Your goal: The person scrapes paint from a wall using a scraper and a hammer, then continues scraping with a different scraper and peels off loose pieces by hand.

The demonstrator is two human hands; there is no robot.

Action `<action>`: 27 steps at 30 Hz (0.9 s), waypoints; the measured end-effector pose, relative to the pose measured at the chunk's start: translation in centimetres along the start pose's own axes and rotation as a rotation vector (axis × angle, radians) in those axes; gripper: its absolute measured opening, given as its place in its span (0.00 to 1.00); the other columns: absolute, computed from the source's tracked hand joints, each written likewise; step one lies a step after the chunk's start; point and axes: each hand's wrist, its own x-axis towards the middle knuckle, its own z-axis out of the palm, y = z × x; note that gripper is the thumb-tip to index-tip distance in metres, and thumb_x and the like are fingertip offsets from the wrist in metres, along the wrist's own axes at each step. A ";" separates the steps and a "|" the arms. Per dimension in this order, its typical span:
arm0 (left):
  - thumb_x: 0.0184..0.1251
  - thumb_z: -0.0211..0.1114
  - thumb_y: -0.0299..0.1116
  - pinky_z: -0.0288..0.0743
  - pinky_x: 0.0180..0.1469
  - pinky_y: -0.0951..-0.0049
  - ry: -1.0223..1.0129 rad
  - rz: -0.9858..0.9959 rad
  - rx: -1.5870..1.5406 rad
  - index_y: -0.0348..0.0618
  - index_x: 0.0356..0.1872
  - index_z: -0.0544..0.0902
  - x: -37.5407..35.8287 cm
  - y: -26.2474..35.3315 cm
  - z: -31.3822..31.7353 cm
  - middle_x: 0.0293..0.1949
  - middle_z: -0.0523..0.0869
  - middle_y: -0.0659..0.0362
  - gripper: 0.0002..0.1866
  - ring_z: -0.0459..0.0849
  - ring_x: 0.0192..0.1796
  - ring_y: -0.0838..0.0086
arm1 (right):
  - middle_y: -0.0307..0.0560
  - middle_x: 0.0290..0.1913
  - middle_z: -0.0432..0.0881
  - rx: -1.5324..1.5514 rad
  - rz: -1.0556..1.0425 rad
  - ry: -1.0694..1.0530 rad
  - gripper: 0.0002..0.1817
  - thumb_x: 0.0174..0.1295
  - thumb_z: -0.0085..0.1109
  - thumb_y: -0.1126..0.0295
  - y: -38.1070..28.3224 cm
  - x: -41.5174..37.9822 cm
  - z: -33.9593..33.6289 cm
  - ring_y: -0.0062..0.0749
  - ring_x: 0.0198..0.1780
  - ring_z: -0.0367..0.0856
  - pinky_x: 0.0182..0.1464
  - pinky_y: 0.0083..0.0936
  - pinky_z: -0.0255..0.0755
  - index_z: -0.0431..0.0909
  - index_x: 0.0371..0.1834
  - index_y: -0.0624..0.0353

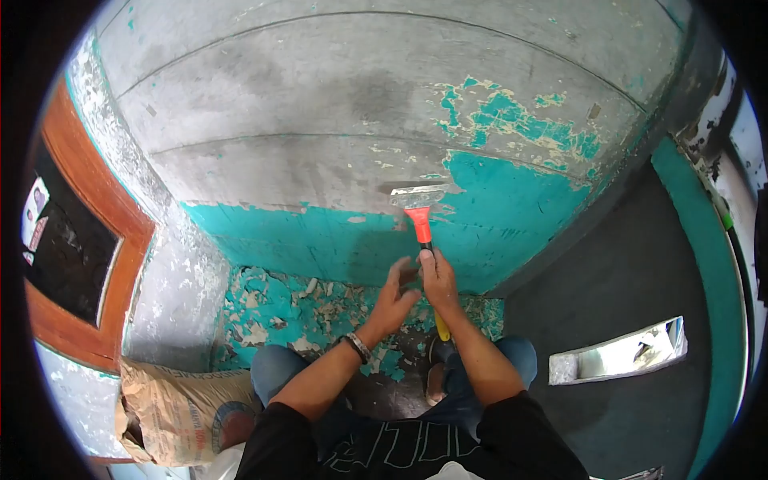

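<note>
My right hand (438, 282) is wrapped round the handle of a scraper (422, 226) with a wide metal blade, a red neck and a black and yellow grip. The blade lies at the wall, by the upper edge of the remaining turquoise paint (504, 216). Just left of the handle is my left hand (392, 299), raised with its fingers apart and holding nothing; a bracelet is on that wrist. Above the turquoise band the wall (280, 96) shows bare grey, with turquoise patches at the upper right.
Turquoise paint flakes (280, 308) cover the floor along the wall's foot. A brown paper sack (180, 412) stands at lower left, below a wood-framed opening (136, 240). On the right is a dark grey wall (616, 264) with a small slot-like opening (620, 354).
</note>
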 end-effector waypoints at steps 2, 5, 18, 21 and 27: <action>0.70 0.55 0.33 0.64 0.65 0.64 0.045 -0.075 -0.365 0.35 0.68 0.54 1.5 0.8 0.0 0.61 0.70 0.46 0.30 0.70 0.63 0.63 | 0.57 0.26 0.76 -0.125 -0.005 -0.022 0.22 0.70 0.43 0.52 0.3 -0.2 -0.4 0.53 0.27 0.74 0.30 0.43 0.66 0.72 0.35 0.63; 0.70 0.56 0.36 0.68 0.59 0.68 0.101 -0.174 -0.421 0.35 0.64 0.60 3.4 2.3 1.0 0.54 0.74 0.52 0.27 0.74 0.56 0.71 | 0.64 0.29 0.78 -0.245 -0.018 -0.008 0.20 0.70 0.44 0.53 0.6 0.0 -0.5 0.64 0.32 0.76 0.32 0.48 0.67 0.71 0.37 0.63; 0.75 0.50 0.38 0.65 0.39 0.81 0.110 -0.052 -0.246 0.42 0.45 0.71 7.9 -2.0 1.5 0.32 0.70 0.69 0.11 0.66 0.35 0.86 | 0.53 0.31 0.80 -0.224 0.069 0.031 0.15 0.68 0.48 0.60 0.2 2.3 0.5 0.35 0.32 0.79 0.36 0.32 0.72 0.74 0.44 0.61; 0.75 0.49 0.38 0.64 0.36 0.82 0.087 -0.077 -0.255 0.42 0.45 0.72 8.1 -1.8 1.6 0.31 0.69 0.69 0.11 0.66 0.34 0.87 | 0.64 0.37 0.81 -0.208 0.030 -0.034 0.21 0.70 0.40 0.53 0.1 2.3 0.1 0.64 0.40 0.79 0.37 0.47 0.71 0.72 0.50 0.59; 0.74 0.50 0.38 0.66 0.33 0.77 0.172 0.013 -0.217 0.41 0.42 0.72 8.6 0.7 1.1 0.26 0.70 0.66 0.11 0.69 0.30 0.83 | 0.64 0.36 0.81 -0.190 0.052 -0.030 0.19 0.70 0.42 0.55 -2.1 3.5 0.6 0.63 0.38 0.80 0.36 0.44 0.72 0.72 0.48 0.60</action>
